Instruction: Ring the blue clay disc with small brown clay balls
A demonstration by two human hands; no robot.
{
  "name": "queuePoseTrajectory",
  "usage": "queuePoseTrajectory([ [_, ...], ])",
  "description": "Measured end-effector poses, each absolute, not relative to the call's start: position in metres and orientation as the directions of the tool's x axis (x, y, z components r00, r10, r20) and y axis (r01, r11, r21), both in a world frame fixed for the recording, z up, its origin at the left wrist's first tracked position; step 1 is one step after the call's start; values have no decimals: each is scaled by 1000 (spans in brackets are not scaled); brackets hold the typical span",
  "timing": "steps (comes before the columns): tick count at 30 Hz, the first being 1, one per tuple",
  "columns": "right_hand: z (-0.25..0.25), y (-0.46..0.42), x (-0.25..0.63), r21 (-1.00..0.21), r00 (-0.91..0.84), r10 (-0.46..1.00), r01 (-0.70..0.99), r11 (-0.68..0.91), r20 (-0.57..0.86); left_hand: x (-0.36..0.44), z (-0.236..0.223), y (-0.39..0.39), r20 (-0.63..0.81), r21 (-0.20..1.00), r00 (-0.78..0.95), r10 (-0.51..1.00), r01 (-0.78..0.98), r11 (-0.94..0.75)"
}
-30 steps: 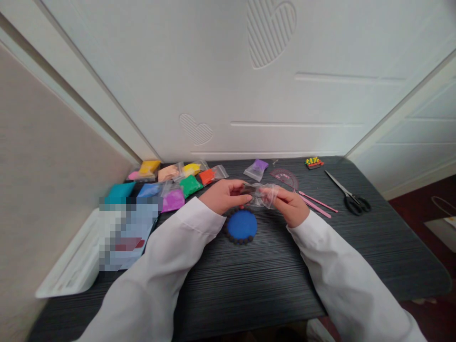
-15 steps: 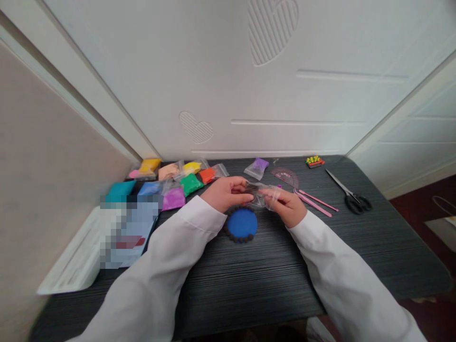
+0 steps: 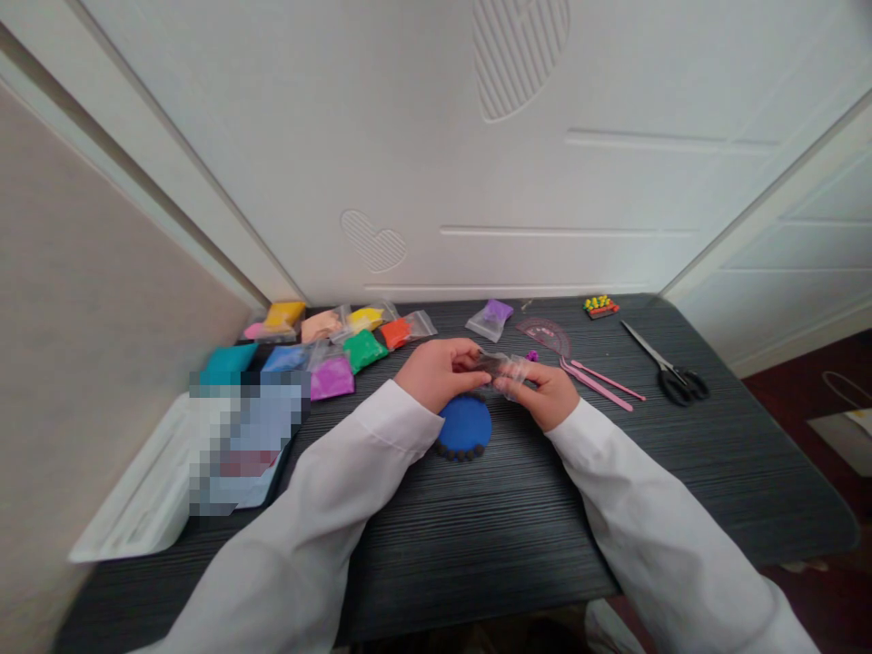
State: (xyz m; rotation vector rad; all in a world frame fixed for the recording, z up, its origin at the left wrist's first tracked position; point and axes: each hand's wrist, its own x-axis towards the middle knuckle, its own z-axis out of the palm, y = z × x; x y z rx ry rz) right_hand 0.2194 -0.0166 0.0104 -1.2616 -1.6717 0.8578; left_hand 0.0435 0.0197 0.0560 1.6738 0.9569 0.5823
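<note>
Head view: bag (image 3: 502,367) creased, contents hard to make out; left cuff (image 3: 409,420) hides part of blue disc (image 3: 469,423); pixelation blurs tray (image 3: 136,509) at one end. Dark grained table (image 3: 463,536), white panelled wall (image 3: 409,163) behind. Left hand (image 3: 440,372) and right hand (image 3: 549,392) angled inward, each grip pinching bag between them, near disc's far edge.

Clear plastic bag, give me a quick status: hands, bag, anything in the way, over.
Left hand and right hand both on clear plastic bag. Bag stretched between them. Left cuff partly covering blue disc edged with dark balls.
</note>
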Motion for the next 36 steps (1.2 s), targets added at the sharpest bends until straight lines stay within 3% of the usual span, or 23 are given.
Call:
queuePoseTrajectory([
  [5, 17, -19, 218, -845, -165, 951, 437, 309, 263, 47, 53, 17, -55, 904, 514, 856, 390, -176],
  [10, 21, -20, 219, -851, -207, 942, 408, 330, 266, 46, 55, 18, -113, 967, 562, 819, 250, -38],
  [17, 24, -17, 224, -949, -216, 947, 160, 274, 237, 37, 58, 29, -197, 980, 604, 772, 152, 131],
  [24, 33, -12, 238, -985, 65, 992, -135, 112, 104, 5, 52, 51, -227, 974, 534, 814, 121, 192],
  [27, 31, -13, 235, -987, 61, 985, -24, 160, 159, 4, 51, 52, -238, 971, 533, 812, 125, 203],
  [31, 25, -16, 228, -925, -83, 954, 235, 299, 288, 13, 52, 47, -241, 970, 563, 790, 148, 191],
  [36, 21, -18, 224, -885, -186, 938, 317, 340, 294, 21, 53, 42, -252, 968, 588, 769, 145, 207],
])
